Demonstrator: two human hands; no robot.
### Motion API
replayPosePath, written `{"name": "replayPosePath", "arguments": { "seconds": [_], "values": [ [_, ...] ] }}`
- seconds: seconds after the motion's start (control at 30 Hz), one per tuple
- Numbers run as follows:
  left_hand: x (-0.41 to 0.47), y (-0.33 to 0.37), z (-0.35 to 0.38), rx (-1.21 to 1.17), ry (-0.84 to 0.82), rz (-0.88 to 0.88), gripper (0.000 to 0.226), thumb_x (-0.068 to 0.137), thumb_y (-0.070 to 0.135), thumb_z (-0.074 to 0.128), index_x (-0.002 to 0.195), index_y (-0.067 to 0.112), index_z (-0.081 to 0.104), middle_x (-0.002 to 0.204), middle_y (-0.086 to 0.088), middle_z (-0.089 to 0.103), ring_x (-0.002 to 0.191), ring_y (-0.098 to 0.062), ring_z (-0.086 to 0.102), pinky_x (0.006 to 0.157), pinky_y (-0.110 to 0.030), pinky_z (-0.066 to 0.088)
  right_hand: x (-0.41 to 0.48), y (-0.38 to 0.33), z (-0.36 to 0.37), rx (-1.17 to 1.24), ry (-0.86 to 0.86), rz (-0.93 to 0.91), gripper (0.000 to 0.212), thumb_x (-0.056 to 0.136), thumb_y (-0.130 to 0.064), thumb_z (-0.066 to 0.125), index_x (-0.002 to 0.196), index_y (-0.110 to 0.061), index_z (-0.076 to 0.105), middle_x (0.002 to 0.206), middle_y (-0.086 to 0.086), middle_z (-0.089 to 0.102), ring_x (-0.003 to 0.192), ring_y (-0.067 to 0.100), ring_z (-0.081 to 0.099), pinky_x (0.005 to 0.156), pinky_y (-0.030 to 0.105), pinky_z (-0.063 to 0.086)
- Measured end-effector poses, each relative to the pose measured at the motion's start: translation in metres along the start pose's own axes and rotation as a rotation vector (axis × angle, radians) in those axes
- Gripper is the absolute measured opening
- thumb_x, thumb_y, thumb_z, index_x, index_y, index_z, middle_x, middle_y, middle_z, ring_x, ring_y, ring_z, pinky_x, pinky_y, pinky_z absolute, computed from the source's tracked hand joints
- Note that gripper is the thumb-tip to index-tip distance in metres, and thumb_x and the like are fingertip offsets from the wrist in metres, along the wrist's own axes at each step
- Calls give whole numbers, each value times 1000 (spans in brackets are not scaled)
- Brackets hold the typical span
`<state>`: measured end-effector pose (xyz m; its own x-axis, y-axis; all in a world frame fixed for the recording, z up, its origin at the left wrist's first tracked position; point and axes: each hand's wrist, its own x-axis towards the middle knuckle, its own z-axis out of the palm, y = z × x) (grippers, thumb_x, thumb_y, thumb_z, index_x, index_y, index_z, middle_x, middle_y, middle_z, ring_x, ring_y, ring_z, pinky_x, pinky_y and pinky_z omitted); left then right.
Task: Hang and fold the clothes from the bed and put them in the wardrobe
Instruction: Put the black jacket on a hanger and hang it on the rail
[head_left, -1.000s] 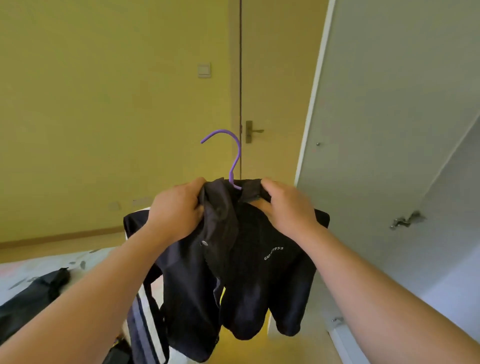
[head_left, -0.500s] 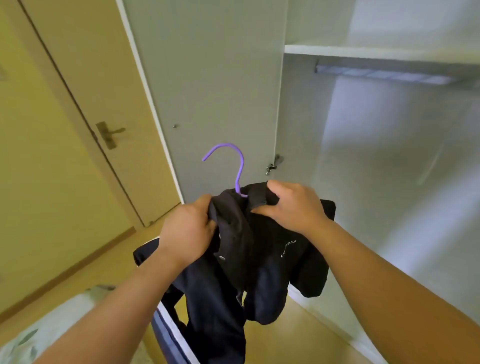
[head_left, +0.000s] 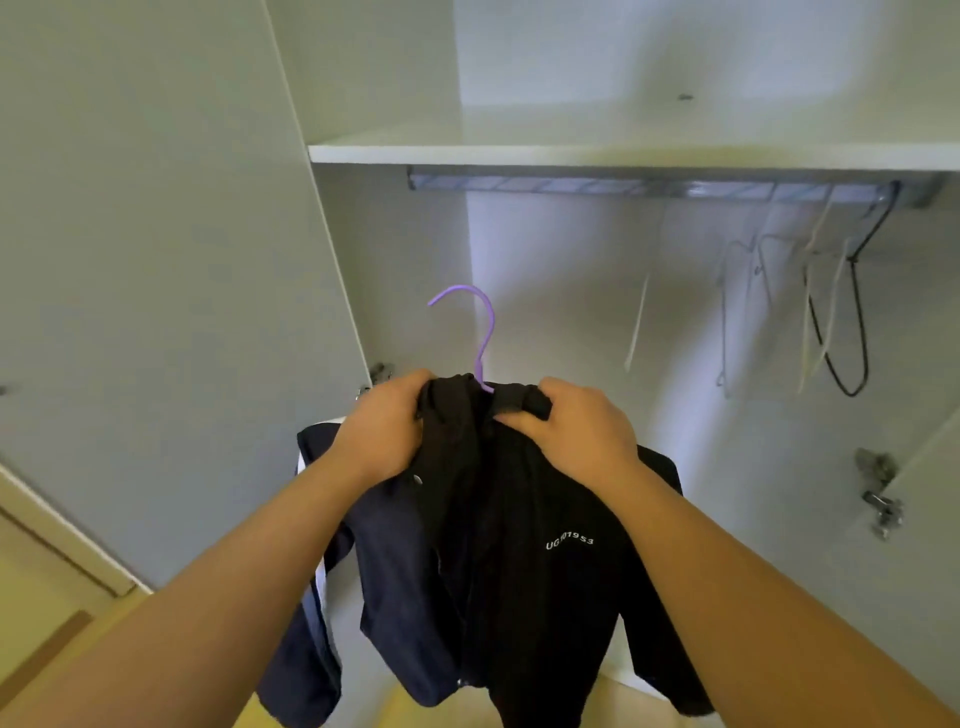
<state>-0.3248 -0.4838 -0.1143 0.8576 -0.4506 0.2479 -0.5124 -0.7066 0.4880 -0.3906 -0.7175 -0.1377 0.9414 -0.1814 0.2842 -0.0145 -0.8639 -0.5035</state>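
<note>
Holding the jacket (head_left: 519, 545) by its collar, I have my left grip (head_left: 384, 428) and right grip (head_left: 576, 431) both clenched on it; the hanger (head_left: 483, 332) hook rises between them, below the rail (head_left: 623, 185).

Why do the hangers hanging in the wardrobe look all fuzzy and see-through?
Head view: the empty hangers on the rail are smeared, probably by motion blur; the black jacket and purple hanger up close look sharper.
</note>
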Motion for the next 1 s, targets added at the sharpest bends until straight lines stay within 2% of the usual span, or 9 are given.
{"name": "replayPosePath", "arguments": {
  "seconds": [0.1, 0.23, 0.43, 0.53, 0.63, 0.7, 0.8, 0.93, 1.0],
  "values": [
    [48, 10, 15, 40, 1, 59, 36, 89, 3, 57, 123, 15, 64, 112, -10, 70, 104, -34, 65, 92, -47, 50, 23, 19, -5, 66, -1, 120, 54, 83, -79, 55, 74, -26, 50, 69, -7, 58, 60, 13, 56, 49, 31, 37],
    [107, 19, 33, 102, 56, 65, 43, 84, -1, 58, 122, 17, 69, 118, -7, 71, 109, -33, 64, 96, -46, 50, 53, 37, -2, 208, -47, 223, 44, 88, -63, 62, 76, -22, 51, 74, -3, 58, 65, 17, 58, 53, 31, 39],
    [189, 19, 68, -65, 69, 60, 39, 91, -4, 57, 123, 13, 70, 120, -8, 68, 108, -26, 64, 92, -27, 46, 98, 48, 4, 545, -76, 346, 32, 89, -51, 64, 90, -19, 63, 73, 0, 66, 67, 16, 67, 53, 28, 46],
    [231, 19, 84, -151, 37, 109, 37, 94, -1, 56, 124, 16, 69, 115, -2, 67, 100, -19, 62, 89, -26, 46, 122, 53, 6, 602, -23, 408, 34, 89, -52, 63, 99, -20, 64, 79, 0, 68, 69, 14, 67, 54, 26, 45],
    [280, 18, 98, -201, 3, 174, 37, 95, 3, 57, 127, 20, 68, 122, -3, 68, 105, -17, 61, 95, -28, 47, 151, 64, 10, 579, 75, 456, 27, 94, -46, 59, 100, -19, 58, 81, -1, 64, 67, 10, 61, 47, 20, 40],
    [314, 21, 108, -237, -19, 204, 36, 97, 7, 57, 128, 21, 67, 124, -2, 68, 105, -15, 60, 94, -25, 46, 172, 74, 13, 570, 155, 470, 23, 98, -40, 56, 99, -17, 55, 78, -2, 59, 63, 8, 57, 43, 16, 37],
    [363, 30, 120, -259, -57, 244, 32, 99, 16, 57, 129, 24, 65, 124, 4, 67, 101, -11, 59, 85, -16, 44, 204, 89, 14, 531, 284, 510, 27, 101, -35, 53, 112, -11, 55, 82, -2, 58, 68, 9, 57, 50, 21, 37],
    [413, 43, 138, -310, -140, 311, 28, 99, 25, 61, 126, 25, 66, 122, 4, 69, 102, -16, 66, 95, -35, 54, 238, 110, 18, 446, 427, 580, 33, 102, -35, 51, 120, -8, 53, 83, -7, 52, 71, 5, 50, 54, 20, 33],
    [430, 51, 149, -366, -164, 350, 27, 97, 25, 64, 124, 23, 68, 118, 4, 70, 101, -17, 68, 96, -38, 55, 247, 120, 17, 438, 481, 627, 32, 101, -34, 52, 120, -8, 54, 82, -10, 51, 71, 4, 50, 56, 20, 33]
  ]
}}
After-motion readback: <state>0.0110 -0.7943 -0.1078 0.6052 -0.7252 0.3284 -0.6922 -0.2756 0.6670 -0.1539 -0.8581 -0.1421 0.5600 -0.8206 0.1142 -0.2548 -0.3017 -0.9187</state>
